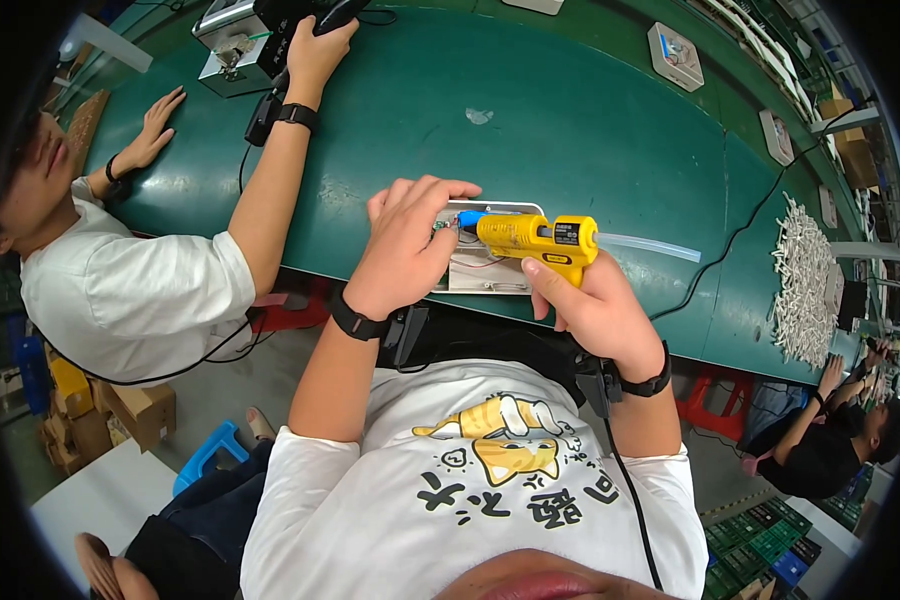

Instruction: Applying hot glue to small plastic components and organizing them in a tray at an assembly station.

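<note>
Head view is showing two bare hands working over one open white housing [467, 278], which is lying at the near edge of a green table [570, 120]. One yellow glue gun [515, 236] is pointing left across the housing, its single blue nozzle [469, 221] sitting over the inside of the left half. The right hand [602, 305] is grasping the gun by its handle. One translucent glue stick [655, 246] is jutting from the rear of the gun toward the right. The left hand [400, 250] is lying over the housing's left end, fingers reaching past its upper corner and thumb bending inside; whether it is pinching anything, I cannot tell. At least one red wire [490, 263] is curving inside the housing. Two wristbands, both black, are circling the wrists, one on each.

Farther off, two small white trays [676, 57] are standing toward the upper right, and one heap of white pieces [805, 285], too many for counting, is covering the table's right end. To the left, one co-worker [135, 280] is closing one hand around a black handle and laying the other on the table. Two red stools [715, 405] are standing below the table.
</note>
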A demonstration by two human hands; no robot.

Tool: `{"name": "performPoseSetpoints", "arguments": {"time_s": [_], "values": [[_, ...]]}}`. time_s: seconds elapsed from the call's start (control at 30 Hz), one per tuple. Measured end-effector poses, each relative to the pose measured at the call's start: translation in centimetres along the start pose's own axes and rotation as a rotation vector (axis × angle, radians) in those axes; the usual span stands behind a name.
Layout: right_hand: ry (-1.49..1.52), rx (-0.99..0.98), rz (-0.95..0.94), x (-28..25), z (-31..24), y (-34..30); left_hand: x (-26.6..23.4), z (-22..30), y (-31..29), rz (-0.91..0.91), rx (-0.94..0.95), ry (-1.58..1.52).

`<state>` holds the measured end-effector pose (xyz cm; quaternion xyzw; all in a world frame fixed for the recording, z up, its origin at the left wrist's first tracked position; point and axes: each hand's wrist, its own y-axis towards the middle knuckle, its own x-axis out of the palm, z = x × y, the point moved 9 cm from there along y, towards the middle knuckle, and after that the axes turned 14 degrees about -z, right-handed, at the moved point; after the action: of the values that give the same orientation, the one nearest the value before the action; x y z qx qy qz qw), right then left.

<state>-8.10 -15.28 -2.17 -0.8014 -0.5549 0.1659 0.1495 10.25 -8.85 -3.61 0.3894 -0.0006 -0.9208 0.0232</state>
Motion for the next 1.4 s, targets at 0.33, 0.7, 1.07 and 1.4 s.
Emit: {"name": "performPoseSetpoints", "arguments": {"time_s": [0.33, 0.7, 1.07, 1.4], "values": [[-0.012, -0.014, 0.033, 0.0, 0.7, -0.7, -0.1, -0.1, -0.2, -0.002, -0.007, -0.005], [-0.103, -0.142, 0.094, 0.3, -1.2, -0.1, 0.0, -0.1, -0.2, 0.014, -0.016, -0.038], [0.222, -0.209, 0.199, -3.4, 3.4, -3.9, 0.3, -1.3, 0.8, -0.13, -0.13, -0.023], [0.409, -0.381, 0.144, -4.2, 5.9, -4.0, 0.5, -2.3, 2.8, -0.419, -0.179, -0.243]]}}
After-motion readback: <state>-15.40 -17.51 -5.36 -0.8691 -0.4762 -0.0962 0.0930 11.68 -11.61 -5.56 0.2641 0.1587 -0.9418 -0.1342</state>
